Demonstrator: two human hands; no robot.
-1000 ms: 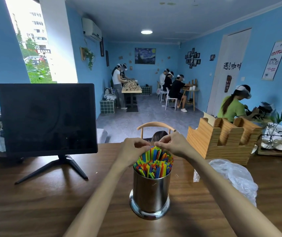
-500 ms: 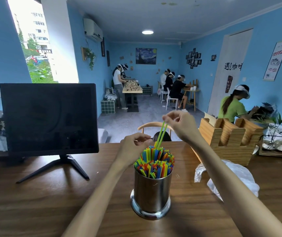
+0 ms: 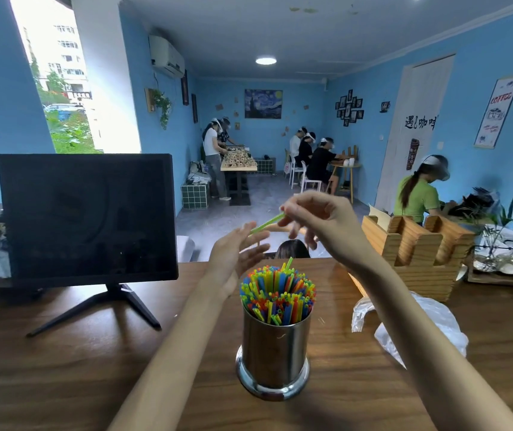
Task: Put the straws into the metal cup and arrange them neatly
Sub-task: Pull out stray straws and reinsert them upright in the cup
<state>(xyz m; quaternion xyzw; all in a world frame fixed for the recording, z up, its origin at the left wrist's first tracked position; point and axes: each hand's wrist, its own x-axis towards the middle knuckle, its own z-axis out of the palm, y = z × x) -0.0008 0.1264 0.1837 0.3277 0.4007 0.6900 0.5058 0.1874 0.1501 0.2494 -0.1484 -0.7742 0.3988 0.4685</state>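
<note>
— Where is your right hand [image 3: 317, 219]?

— Raised above the metal cup [image 3: 275, 353], its grip pinching a green straw [image 3: 266, 223] by one end between thumb and fingertips; the straw lies slanted toward your left hand.

— And your left hand [image 3: 236, 253]?

— Its grip is spread, fingers straight, the straw's far end at its fingertips (touching or not, I cannot tell).

— The rest?

— The straws [image 3: 277, 289] stand packed in the cup on the table [image 3: 62, 368], one green tip poking higher. A monitor [image 3: 87, 216] stands left, a plastic bag [image 3: 423, 325] right.
</note>
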